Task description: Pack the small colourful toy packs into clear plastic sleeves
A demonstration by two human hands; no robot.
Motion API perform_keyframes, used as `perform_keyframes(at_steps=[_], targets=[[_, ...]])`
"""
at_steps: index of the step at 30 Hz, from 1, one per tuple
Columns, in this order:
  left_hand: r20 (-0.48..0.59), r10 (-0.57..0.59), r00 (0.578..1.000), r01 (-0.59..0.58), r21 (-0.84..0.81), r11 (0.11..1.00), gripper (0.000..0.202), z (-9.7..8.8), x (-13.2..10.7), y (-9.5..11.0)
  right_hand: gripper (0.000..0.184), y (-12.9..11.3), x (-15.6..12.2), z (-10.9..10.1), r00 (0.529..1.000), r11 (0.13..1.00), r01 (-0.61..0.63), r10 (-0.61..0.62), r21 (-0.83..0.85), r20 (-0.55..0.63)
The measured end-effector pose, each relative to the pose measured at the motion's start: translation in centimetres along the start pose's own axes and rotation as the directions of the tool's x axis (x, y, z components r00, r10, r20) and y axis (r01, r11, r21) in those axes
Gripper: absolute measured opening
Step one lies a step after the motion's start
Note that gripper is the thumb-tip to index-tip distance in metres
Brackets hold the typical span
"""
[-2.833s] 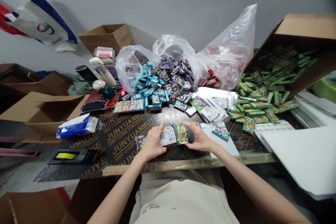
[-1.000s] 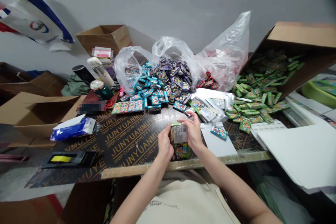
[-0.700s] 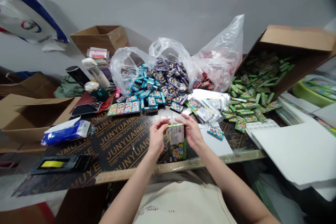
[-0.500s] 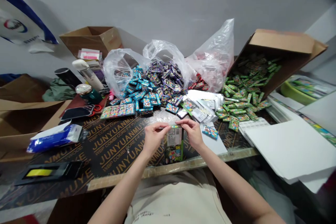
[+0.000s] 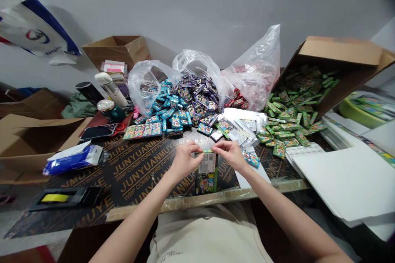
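A small printed carton [image 5: 205,181], dark with green edges and a pale label panel, stands upright near the table's front edge. My left hand [image 5: 187,160] is closed at its top left corner, fingertips pinched on the upper edge. At the top right corner my right hand [image 5: 232,157] pinches the same edge between thumb and fingers. The fingers partly cover the carton's top. Just beyond it lies a crumpled clear plastic bag [image 5: 194,137]. A small blue packet [image 5: 251,158] lies right of my right hand on a white sheet [image 5: 247,178].
Behind are heaps of blue packets [image 5: 168,109], purple packets [image 5: 200,94] and green packets [image 5: 280,131]. A tilted cardboard box [image 5: 342,51] and white card sheets [image 5: 345,172] occupy the right. Leftward lie a tape dispenser [image 5: 64,198], a blue pouch [image 5: 74,159], a phone [image 5: 98,131] and bottles [image 5: 114,92].
The view has shifted slightly, so most things appear a little further right. Both hands stay at the carton's top, with the left hand's fingers curled slightly differently.
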State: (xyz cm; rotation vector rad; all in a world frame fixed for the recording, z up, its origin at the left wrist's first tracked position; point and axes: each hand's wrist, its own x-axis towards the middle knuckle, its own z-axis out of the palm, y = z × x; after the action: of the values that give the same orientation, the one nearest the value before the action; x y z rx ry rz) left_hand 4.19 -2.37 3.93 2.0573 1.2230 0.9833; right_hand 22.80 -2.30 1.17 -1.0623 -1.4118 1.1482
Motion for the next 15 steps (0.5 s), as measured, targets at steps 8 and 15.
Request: perform_keyframes(at_steps=[8, 15], targets=[[0.189, 0.135, 0.973, -0.186, 0.284, 0.941, 0.029, 0.2, -0.2, -0.5, 0.031, 2.5, -1.7, -6.0, 0.989, 0.705, -0.025, -0.087, -0.709, -0.122], [0.156, 0.135, 0.979, -0.172, 0.262, 0.95, 0.033, 0.6, 0.0, -1.1, 0.031, 7.3, -1.2, -16.2, 0.943, 0.268, -0.319, -0.006, -0.909, -0.333]])
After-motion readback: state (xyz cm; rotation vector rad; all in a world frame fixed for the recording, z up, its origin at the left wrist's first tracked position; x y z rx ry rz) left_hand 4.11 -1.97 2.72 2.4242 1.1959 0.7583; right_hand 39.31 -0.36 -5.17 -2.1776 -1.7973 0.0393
